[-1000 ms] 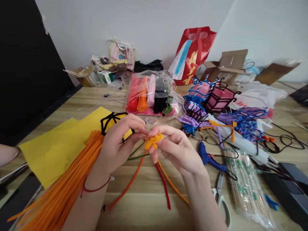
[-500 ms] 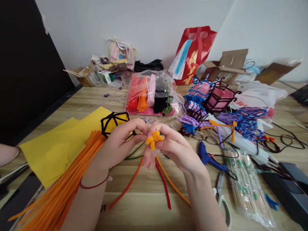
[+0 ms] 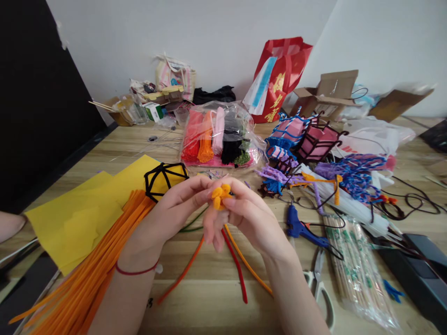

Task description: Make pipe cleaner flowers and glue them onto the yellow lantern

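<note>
A small flower shape of bent orange-yellow pipe cleaner is pinched between both hands at the middle of the view. My left hand grips its left side between thumb and forefinger. On its other side, the thumb and fingers of my right hand press on the loops. Beneath the hands, an orange pipe cleaner, a red pipe cleaner and a yellow-orange pipe cleaner lie spread on the table, with a green one partly hidden. A black-framed yellow lantern piece lies behind my left hand.
Left are orange pipe cleaners and yellow sheets. Bagged pipe cleaners lie behind. On the right are a blue glue gun, scissors, wrapped wooden sticks and pink lanterns. Another person's arm shows far left.
The flower shape has turned and moved slightly up and left in my fingers. My left fingertips have come closer to its petals. The surrounding things shift slightly left with the view.
</note>
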`<state>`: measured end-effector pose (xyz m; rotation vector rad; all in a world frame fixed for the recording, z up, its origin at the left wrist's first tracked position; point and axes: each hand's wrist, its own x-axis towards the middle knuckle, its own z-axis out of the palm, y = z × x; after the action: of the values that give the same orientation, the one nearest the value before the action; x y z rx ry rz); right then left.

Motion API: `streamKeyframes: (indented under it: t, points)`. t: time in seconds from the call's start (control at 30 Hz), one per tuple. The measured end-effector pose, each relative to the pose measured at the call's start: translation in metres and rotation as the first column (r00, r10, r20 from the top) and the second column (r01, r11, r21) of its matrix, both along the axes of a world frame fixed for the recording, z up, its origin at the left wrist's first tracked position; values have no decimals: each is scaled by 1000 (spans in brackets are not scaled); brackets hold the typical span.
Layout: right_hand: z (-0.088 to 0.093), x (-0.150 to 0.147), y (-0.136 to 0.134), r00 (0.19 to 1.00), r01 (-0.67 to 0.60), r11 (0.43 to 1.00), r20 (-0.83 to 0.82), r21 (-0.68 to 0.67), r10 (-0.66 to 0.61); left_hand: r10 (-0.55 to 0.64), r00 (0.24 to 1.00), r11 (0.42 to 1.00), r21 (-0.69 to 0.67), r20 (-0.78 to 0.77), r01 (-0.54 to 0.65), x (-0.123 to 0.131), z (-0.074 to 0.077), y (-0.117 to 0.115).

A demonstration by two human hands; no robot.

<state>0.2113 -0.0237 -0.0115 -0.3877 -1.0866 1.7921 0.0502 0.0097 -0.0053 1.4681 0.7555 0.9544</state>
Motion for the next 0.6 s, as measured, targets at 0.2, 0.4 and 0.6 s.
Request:
streamKeyframes:
  t: [0.2, 0.4, 0.6]
  points:
    - [-1, -3, -3, 999, -7, 1000, -32, 7, 7, -63, 997, 995, -80, 44, 66, -2, 1, 1]
    - [1, -3, -5, 999, -17, 1000, -38, 0, 17, -51, 998, 998, -46, 31, 52, -3, 6, 1]
    - [2, 0, 3, 998, -21, 999, -64, -43, 19, 37, 998, 999, 2, 54, -37, -1, 5, 5]
